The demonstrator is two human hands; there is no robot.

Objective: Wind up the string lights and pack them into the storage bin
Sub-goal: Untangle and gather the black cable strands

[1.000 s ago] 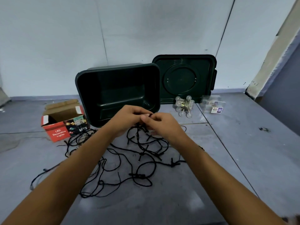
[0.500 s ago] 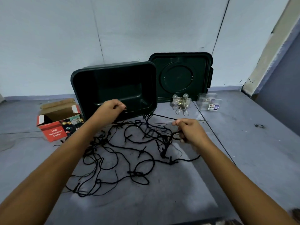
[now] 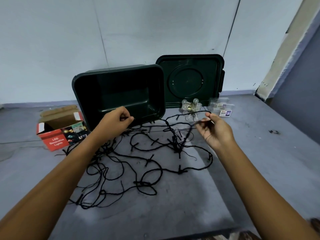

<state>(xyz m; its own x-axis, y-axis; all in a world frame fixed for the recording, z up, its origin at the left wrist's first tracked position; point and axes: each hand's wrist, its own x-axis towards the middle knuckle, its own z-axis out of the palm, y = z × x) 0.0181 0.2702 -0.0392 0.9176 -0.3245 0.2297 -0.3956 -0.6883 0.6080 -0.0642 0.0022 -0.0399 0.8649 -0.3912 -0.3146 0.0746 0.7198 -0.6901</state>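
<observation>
Black string lights (image 3: 180,171) sprawl tangled mid-frame on the grey surface (image 3: 245,170), below the green storage bin (image 3: 119,94) — left hand (image 3: 116,122) fingers pinch one strand, right hand (image 3: 215,131) fingers curl loosely round another.

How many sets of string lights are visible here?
2: a black tangled string on the floor, held by left hand and right hand; a clear-bulb bundle before the lid. The box may hide more.

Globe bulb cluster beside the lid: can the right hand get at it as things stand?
Probably yes: the right hand is just beside the globe bulb cluster; only a strand of the black string lights it pinches crosses in front.
</observation>
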